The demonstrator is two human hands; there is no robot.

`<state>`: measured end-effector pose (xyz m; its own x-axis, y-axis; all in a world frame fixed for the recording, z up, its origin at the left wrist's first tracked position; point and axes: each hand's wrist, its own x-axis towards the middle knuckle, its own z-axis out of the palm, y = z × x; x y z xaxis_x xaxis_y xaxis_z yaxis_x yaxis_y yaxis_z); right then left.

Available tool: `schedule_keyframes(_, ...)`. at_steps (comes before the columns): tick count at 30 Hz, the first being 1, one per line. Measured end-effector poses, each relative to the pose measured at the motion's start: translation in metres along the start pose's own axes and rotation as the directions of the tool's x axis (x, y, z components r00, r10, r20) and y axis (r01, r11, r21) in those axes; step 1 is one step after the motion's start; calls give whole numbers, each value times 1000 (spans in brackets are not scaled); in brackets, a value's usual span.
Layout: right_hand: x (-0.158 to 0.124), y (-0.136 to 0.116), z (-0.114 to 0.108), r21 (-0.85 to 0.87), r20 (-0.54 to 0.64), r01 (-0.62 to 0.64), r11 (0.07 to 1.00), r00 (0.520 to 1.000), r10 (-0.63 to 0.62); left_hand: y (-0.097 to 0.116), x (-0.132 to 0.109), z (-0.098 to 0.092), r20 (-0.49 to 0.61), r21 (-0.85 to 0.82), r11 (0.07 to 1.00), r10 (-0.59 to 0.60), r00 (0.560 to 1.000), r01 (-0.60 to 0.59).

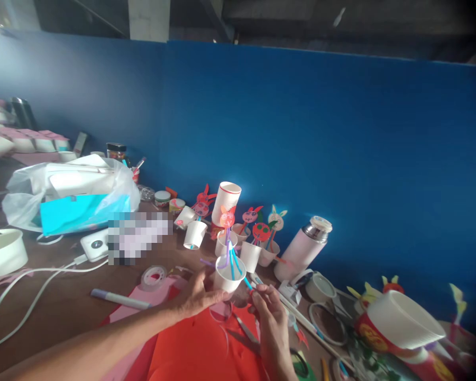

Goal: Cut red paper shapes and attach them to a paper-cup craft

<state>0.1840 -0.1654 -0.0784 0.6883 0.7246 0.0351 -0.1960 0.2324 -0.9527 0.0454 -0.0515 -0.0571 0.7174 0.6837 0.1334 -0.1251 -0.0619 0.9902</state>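
My left hand (pixel 200 295) holds a white paper cup (pixel 229 279) by its lower left side, above red paper (pixel 206 344). Blue and purple straws stand inside the cup, and a purple one reaches out to the left. To the right of the cup, my right hand (pixel 270 312) is closed, with thumb and forefinger pinched on a blue straw (pixel 247 282) that slants up toward the cup's side. Below, between my hands, lie scissors (pixel 246 329) on the red paper. Behind the cup, small cups carry red and white paper faces (pixel 261 231) with ears or leaves.
A pale pink thermos (pixel 301 253) stands at the right rear by the blue wall. Tape rolls (pixel 154 277), a marker (pixel 121 299) and a white cable lie left. A plastic bag (pixel 87 193) sits at the back left. Large white cups (pixel 406 319) lie at the far right.
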Motion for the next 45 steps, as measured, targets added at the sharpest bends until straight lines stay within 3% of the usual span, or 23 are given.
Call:
schedule_keyframes(12, -2, -3, 5, 65, -84, -72, 995, 993, 77, 11, 3, 4, -48, 78, 994, -66, 997, 70)
schedule_keyframes(18, 1, -3, 4, 127, -49, -156, 980, 985, 163, 1, 8, 0, -30, 179, 983, -39, 999, 44)
schedule_keyframes(24, -2, -6, 6, 56, -23, -175, 983, 984, 176, 7, 8, -5, -1, 191, 979, -74, 997, 73)
schedule_keyframes(27, -3, -8, 6, 9, 3, -159, 987, 987, 159, 8, 8, -5, 3, 247, 965, -87, 996, 84)
schedule_keyframes(34, -1, -11, 5, -42, 42, -30, 999, 999, 32, -11, 13, -9, 8, 225, 974, -35, 999, 32)
schedule_keyframes(45, 2, -10, 2, 9, -27, 35, 999, 999, -35, -1, 12, -6, 54, 265, 964, -27, 998, 12)
